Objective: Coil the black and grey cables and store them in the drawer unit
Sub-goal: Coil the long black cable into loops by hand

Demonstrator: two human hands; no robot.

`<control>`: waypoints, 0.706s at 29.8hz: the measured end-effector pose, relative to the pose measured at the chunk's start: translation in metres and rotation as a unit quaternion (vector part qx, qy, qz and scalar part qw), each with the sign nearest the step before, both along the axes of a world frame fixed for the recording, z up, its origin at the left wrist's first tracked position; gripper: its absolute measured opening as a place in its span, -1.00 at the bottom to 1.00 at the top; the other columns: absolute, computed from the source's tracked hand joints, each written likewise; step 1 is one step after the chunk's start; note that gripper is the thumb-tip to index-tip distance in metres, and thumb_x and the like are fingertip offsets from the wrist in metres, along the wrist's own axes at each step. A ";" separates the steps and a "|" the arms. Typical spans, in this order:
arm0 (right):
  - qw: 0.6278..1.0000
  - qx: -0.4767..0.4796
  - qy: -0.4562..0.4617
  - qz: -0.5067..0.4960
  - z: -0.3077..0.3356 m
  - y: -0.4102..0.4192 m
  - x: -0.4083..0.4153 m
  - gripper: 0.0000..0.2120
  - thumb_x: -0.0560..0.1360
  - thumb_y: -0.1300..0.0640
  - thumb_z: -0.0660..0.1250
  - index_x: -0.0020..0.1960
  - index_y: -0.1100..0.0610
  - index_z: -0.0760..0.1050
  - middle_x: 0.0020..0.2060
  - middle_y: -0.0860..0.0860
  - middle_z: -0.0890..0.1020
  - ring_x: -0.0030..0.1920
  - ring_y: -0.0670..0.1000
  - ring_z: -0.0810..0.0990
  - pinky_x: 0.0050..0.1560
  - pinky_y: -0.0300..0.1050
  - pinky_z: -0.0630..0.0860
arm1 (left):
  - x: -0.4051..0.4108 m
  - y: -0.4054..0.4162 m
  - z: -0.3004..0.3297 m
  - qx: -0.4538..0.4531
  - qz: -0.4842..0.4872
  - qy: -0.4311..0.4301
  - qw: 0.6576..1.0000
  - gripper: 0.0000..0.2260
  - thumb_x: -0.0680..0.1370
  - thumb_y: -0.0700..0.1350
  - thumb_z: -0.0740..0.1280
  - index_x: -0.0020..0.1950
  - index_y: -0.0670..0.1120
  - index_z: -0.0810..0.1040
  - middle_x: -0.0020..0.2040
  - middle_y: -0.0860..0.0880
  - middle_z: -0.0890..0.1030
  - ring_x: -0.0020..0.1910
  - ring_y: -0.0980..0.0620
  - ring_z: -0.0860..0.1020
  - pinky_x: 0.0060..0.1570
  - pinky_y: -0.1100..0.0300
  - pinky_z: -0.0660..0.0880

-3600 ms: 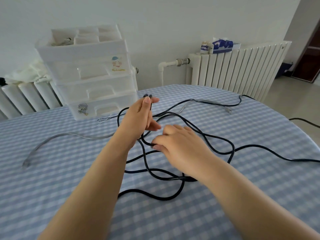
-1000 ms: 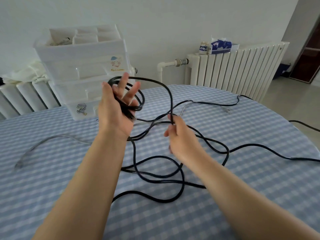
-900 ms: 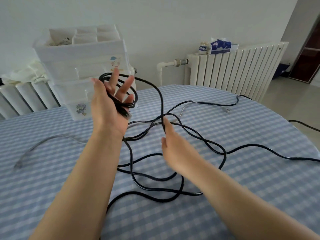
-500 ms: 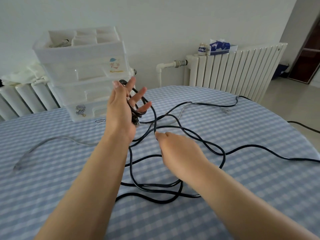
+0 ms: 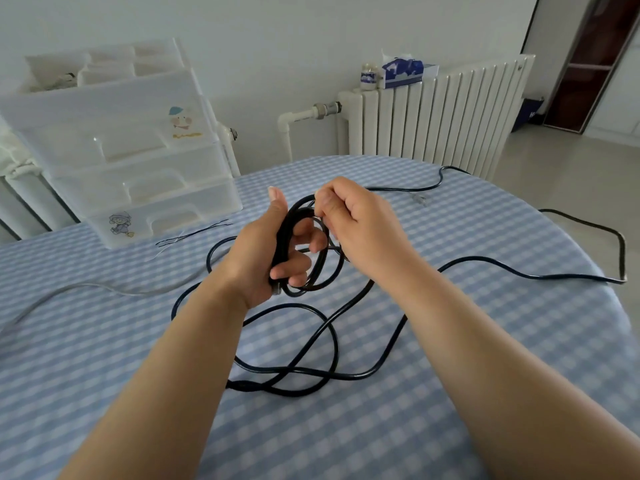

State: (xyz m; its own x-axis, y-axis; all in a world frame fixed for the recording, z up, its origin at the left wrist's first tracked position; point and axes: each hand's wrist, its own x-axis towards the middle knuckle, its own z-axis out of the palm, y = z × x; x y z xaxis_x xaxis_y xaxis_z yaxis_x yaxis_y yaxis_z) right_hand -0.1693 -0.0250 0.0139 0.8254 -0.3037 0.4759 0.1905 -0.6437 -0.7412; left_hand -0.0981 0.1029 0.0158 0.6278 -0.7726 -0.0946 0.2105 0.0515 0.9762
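Observation:
My left hand point(image 5: 268, 251) grips a small coil of the black cable point(image 5: 332, 341), several loops bunched in its palm above the table. My right hand point(image 5: 360, 226) pinches a strand of the same cable at the coil's top right. The rest of the black cable lies in loose loops on the checked tablecloth below my arms and trails off the right edge. The grey cable point(image 5: 104, 289) lies flat at the left. The white drawer unit point(image 5: 138, 161) stands at the back left, its drawers shut.
The round table point(image 5: 485, 341) wears a blue and white checked cloth. Thin loose wires point(image 5: 194, 233) lie in front of the drawer unit. A white radiator point(image 5: 433, 116) with a tissue box and a jar on top stands behind the table.
My left hand has dropped lower and closed its fingers around the coil. My right hand has come up from the table and laid another loop against the coil.

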 end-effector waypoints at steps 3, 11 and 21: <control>0.999 -0.012 0.007 -0.048 -0.003 -0.004 0.004 -0.68 0.61 -0.10 0.12 -0.19 0.07 0.42 -0.44 -0.16 0.51 -0.40 -0.10 0.46 -0.27 0.06 0.49 | 0.004 0.001 -0.002 -0.006 -0.035 0.041 0.999 -0.47 0.56 0.32 -0.05 -0.32 -0.07 0.32 -0.38 -0.01 0.42 -0.69 0.19 0.14 -0.64 0.33 0.14; 0.988 0.142 0.052 0.003 -0.009 -0.003 0.014 -0.63 0.63 -0.08 0.12 -0.08 0.20 0.49 -0.20 0.01 0.59 -0.24 -0.12 0.60 -0.19 -0.06 0.60 | 0.013 0.008 -0.004 -0.083 -0.111 0.138 0.981 -0.62 0.58 0.18 0.11 -0.31 -0.05 0.31 -0.54 0.09 0.31 -0.73 0.26 0.23 -0.72 0.39 0.11; 0.966 0.254 0.028 0.032 -0.010 0.006 0.012 -0.72 0.62 -0.06 0.16 -0.04 0.17 0.33 -0.44 -0.01 0.54 -0.56 -0.07 0.46 -0.40 -0.06 0.56 | 0.005 0.005 0.003 -0.032 0.010 0.069 0.997 -0.63 0.51 0.08 0.25 -0.43 -0.02 0.26 -0.61 0.10 0.18 -0.70 0.20 0.11 -0.70 0.37 0.03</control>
